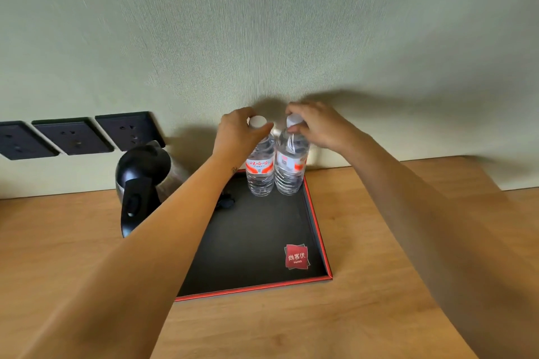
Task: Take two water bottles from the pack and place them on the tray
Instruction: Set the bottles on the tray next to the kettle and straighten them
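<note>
Two clear water bottles with white caps and red labels stand upright, side by side, at the far right corner of a black tray with a red rim (318, 230). My left hand (237, 132) wraps the neck of the left bottle (259, 172). My right hand (318, 125) grips the neck and cap of the right bottle (290, 167). The two bottles touch each other. The pack is not in view.
A steel kettle with a black lid and handle (140, 181) stands on the tray's left part, behind my left forearm. Three dark wall sockets (73, 135) sit low on the wall at left. The tray rests on a wooden table (379, 285) against the wall.
</note>
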Tool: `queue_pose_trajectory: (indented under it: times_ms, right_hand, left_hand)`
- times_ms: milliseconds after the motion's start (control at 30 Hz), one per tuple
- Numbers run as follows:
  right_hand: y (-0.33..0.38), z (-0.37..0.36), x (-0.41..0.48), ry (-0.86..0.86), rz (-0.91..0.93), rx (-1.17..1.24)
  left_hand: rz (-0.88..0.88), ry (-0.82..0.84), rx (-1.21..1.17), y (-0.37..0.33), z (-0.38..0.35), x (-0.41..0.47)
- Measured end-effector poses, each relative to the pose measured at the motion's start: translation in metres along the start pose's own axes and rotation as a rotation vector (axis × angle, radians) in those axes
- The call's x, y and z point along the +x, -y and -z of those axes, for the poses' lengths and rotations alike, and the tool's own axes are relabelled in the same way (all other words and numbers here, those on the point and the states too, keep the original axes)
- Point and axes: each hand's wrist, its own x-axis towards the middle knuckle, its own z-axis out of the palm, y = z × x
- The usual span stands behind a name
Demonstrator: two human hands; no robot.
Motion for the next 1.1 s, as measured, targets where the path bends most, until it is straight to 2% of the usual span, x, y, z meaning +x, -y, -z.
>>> queue_pose_trajectory:
  times_ms: [200, 400, 633, 867, 1100]
  right_hand:
    - [-0.002, 0.008, -0.005, 0.105, 0.029, 0.154]
    - [0.002, -0.001, -0.001, -0.057, -0.048, 0.105]
    - [-0.003, 0.010, -0.003, 0.074, 0.071, 0.110]
    - [-0.007, 0.006, -0.007, 0.018, 0.077, 0.177]
    - [-0.006, -0.007, -0.010, -0.055, -0.005, 0.206]
  left_hand:
    - [0.047, -0.106, -0.023, 0.000, -0.004, 0.000]
    - [0.031, -0.119, 0.003, -0.002, -0.004, 0.002]
    - [0.045, -0.106, -0.011, 0.001, -0.005, -0.002]
    - [0.006, -0.118, -0.020, -0.002, -0.008, -0.003]
    - [-0.001, -0.147, -0.017, 0.002, -0.013, -0.007]
